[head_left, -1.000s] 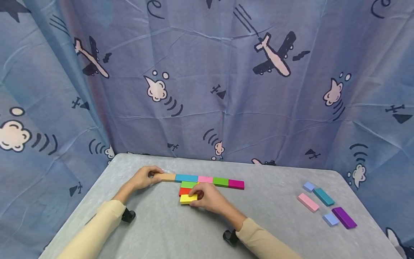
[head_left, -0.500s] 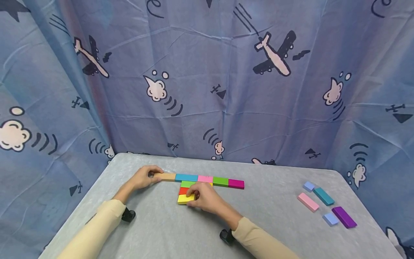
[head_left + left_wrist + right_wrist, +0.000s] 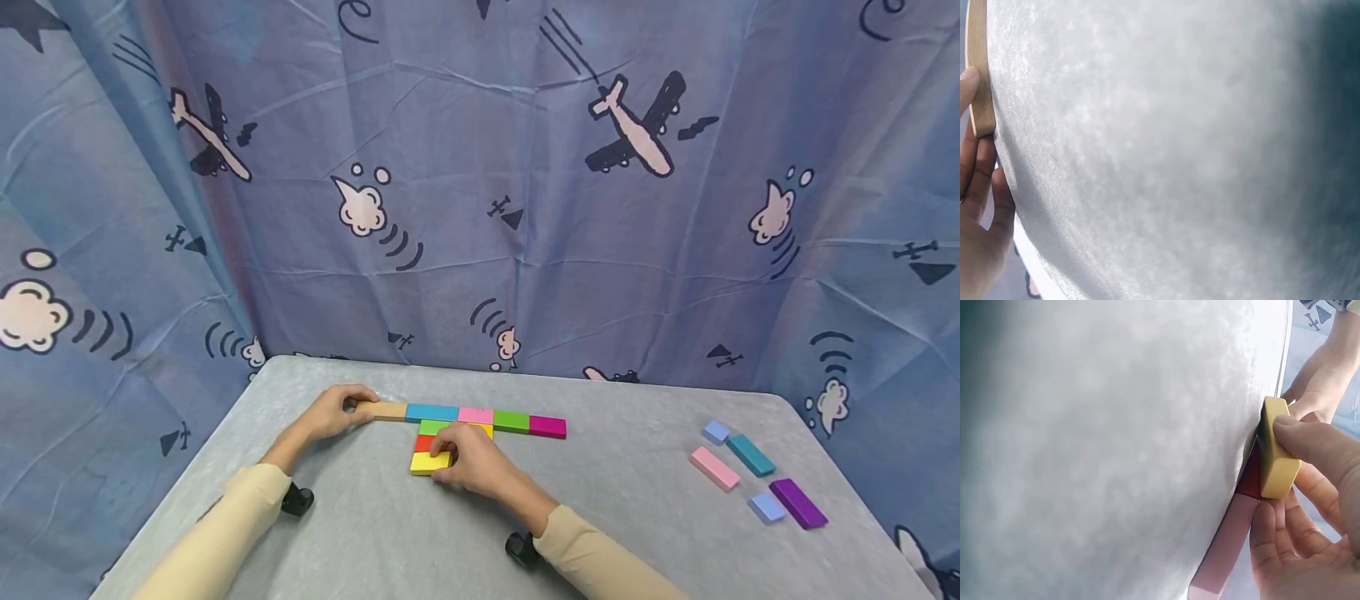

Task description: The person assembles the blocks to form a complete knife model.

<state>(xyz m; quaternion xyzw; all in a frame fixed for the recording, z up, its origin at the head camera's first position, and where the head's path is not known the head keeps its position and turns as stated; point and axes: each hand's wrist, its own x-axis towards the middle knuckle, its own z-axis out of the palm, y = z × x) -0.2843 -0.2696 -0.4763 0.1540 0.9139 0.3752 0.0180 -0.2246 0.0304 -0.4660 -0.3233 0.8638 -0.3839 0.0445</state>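
Note:
My left hand [image 3: 330, 411] pinches the left end of a tan wooden block [image 3: 387, 411], the first in a row of flat coloured blocks. Rightward from it lie a blue block [image 3: 432, 412], a pink block [image 3: 476, 415], a green block [image 3: 512, 422] and a magenta block [image 3: 547, 427]. Between thumb and fingers, my right hand [image 3: 480, 458] holds a yellow block [image 3: 1280, 459] at its right end. It lies against the near side of a red block [image 3: 423, 443], below a light green block [image 3: 433, 427]. The right hand hides part of this cluster.
At the right of the grey table [image 3: 630, 500] lie a light pink block [image 3: 715, 468], a teal block [image 3: 752, 456], a purple block [image 3: 798, 503] and two small light blue blocks. A patterned curtain [image 3: 450, 208] hangs behind the table.
My right hand has shifted slightly left with the yellow block, bringing it roughly in line below the red one. The left hand stays in place on the tan block.

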